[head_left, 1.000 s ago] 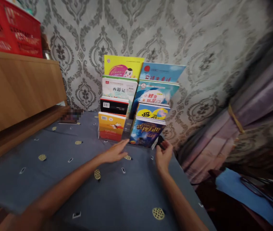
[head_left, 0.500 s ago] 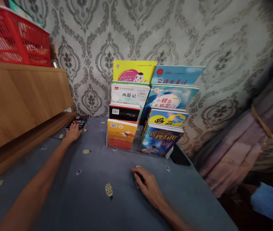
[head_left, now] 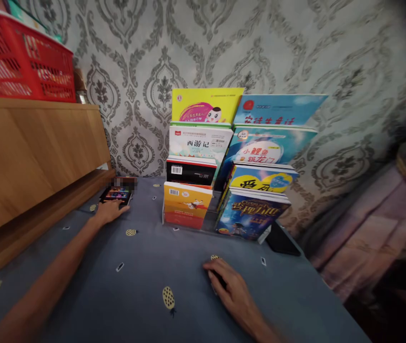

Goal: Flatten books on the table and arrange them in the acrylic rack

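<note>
At the far left of the table, my left hand (head_left: 109, 211) rests on the near edge of a dark, flat book (head_left: 117, 194) with a colourful picture on it. Its thumb is spread away from the fingers. Part of the book is pixelated. My right hand (head_left: 233, 290) lies on the cloth, fingers loosely bent and thumb apart, with nothing in it. Beyond it stands a tiered rack (head_left: 206, 222) of books in two columns. In front are an orange book (head_left: 187, 205) on the left and a blue book (head_left: 249, 214) on the right.
Grey-blue cloth (head_left: 142, 267) with pineapple prints covers the table. A wooden cabinet (head_left: 38, 152) borders the left side, with a red basket (head_left: 24, 57) on top. A black flat object (head_left: 283, 240) lies right of the rack. Patterned wall stands behind; a curtain (head_left: 363, 238) hangs at right.
My left hand has slid back toward the near edge of the dark book, its thumb now spread wider. My right hand stays on the cloth. The view has shifted slightly.
</note>
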A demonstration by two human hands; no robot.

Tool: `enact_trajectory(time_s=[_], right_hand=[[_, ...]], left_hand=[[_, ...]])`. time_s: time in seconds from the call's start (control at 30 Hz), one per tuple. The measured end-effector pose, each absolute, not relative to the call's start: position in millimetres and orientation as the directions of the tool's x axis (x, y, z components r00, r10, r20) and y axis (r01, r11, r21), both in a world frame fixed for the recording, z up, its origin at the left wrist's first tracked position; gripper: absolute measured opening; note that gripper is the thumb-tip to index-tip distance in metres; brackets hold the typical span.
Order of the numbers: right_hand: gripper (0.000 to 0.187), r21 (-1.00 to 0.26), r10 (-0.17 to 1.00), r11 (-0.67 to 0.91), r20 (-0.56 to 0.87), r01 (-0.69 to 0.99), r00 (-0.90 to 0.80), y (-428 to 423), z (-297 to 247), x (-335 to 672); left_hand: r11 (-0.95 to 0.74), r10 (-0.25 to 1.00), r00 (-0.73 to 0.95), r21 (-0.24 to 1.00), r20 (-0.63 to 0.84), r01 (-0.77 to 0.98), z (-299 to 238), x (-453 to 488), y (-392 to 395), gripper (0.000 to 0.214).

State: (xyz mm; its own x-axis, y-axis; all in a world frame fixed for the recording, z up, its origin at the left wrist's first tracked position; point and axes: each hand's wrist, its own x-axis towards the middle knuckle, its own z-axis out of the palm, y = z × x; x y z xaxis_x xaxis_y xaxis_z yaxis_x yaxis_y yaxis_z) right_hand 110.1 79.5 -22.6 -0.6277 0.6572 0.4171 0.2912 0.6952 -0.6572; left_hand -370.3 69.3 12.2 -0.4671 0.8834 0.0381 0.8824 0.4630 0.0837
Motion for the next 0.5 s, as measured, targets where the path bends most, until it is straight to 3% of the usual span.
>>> enact_trajectory(time_s=[0.1,0.23,0.4,0.5], right_hand=[[0.024,-0.636,0.632,0.718,0.426,0.283,-0.647,80.4,-23.6,110.1],[0.024,-0.628,0.628,0.724,0.429,0.286,-0.650,81.7,-26.8,109.8],[0.024,-0.632,0.639,0.717,0.429,0.293,-0.638,79.5,-25.8,109.6],[0.024,-0.640,0.640,0.711,0.417,0.292,-0.646,77.7,-21.7,109.3]], left_hand=[[0.498,0.861,-0.506,0.127,0.046,0.858,19.3,-375.9,60.0,0.063],[0.656,0.737,-0.673,0.182,0.056,0.733,19.1,-381.6,66.2,0.081],[0.729,0.658,-0.751,0.211,0.044,0.651,13.8,-379.9,79.2,0.098],[0.691,0.696,-0.718,0.251,0.023,0.678,18.9,-382.5,78.4,0.096]])
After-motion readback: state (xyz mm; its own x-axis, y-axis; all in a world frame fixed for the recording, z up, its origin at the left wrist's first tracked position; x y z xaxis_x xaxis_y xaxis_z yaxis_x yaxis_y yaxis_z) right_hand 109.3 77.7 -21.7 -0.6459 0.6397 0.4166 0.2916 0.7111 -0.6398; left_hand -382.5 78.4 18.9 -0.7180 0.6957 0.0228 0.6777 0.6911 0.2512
